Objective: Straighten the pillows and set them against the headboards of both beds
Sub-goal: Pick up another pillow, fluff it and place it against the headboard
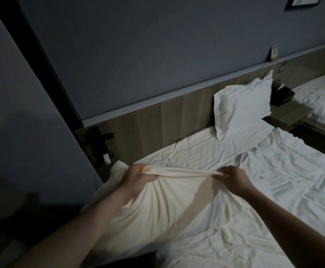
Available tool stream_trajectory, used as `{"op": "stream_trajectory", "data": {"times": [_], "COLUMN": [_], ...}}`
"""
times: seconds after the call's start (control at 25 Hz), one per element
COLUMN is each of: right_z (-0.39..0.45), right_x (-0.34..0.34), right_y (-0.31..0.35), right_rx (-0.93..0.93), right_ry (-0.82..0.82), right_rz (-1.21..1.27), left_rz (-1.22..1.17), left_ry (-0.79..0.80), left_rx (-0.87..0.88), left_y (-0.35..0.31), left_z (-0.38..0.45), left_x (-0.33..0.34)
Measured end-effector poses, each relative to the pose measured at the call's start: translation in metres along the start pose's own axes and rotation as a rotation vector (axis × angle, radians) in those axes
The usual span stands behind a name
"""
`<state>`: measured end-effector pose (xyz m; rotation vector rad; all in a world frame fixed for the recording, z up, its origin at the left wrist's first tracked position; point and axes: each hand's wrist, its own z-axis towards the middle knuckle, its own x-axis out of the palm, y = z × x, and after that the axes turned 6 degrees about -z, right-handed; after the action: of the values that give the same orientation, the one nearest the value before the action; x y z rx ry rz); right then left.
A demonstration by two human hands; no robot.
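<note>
A person leans over the near bed (196, 155) in a dim hotel-style room, both hands gripping the top edge of a cream-coloured pillow (163, 207) that lies on the bed's near left corner. The left hand (138, 174) is closed in a fist round one end of the pillow's edge, where a small yellow label shows between the fingers, while the right hand (233, 176) pinches the other end between thumb and fingers; the fabric between them is drawn into a taut band. The pillow's body sags below the hands, well short of the wooden headboard (157, 120). A second pillow (241, 105), white with a flanged border, stands propped upright against the headboard at the far right side of the same bed, one corner poking above the headboard's ledge. The white sheet is creased across the mattress, and a rumpled duvet (293, 180) covers the right side. Beyond the propped pillow a dark tissue box (281, 94) sits on a bedside unit (287, 113) between this bed and a second bed (320, 101), only partly in view at the right edge. A small card (139, 53) leans on the ledge above the headboard.
</note>
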<state>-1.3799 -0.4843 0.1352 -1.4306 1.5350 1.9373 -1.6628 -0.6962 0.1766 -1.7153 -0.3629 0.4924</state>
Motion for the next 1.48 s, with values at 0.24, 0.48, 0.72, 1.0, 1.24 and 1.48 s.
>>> {"op": "stream_trajectory", "data": {"times": [0.24, 0.48, 0.72, 1.0, 1.24, 1.48], "right_z": [0.048, 0.067, 0.096, 0.158, 0.217, 0.257], "right_x": [0.054, 0.098, 0.115, 0.129, 0.186, 0.248], "right_y": [0.01, 0.049, 0.088, 0.096, 0.056, 0.024], "right_rx": [-0.05, -0.046, -0.038, -0.214, -0.19, -0.154], "right_ry": [0.062, -0.1, -0.223, -0.185, -0.145, -0.138], "right_rz": [-0.118, 0.028, 0.102, -0.062, -0.128, -0.212], "left_rz": [0.053, 0.215, 0.408, 0.468, 0.424, 0.471], "left_ry": [-0.142, 0.006, 0.111, 0.098, -0.013, -0.119], "left_rx": [-0.104, -0.126, -0.195, -0.244, -0.208, -0.16], "left_y": [0.034, 0.047, 0.071, 0.106, 0.166, 0.223], "left_z": [0.018, 0.041, 0.069, 0.088, 0.128, 0.148], "left_x": [-0.023, -0.079, -0.13, -0.137, -0.148, -0.152]}}
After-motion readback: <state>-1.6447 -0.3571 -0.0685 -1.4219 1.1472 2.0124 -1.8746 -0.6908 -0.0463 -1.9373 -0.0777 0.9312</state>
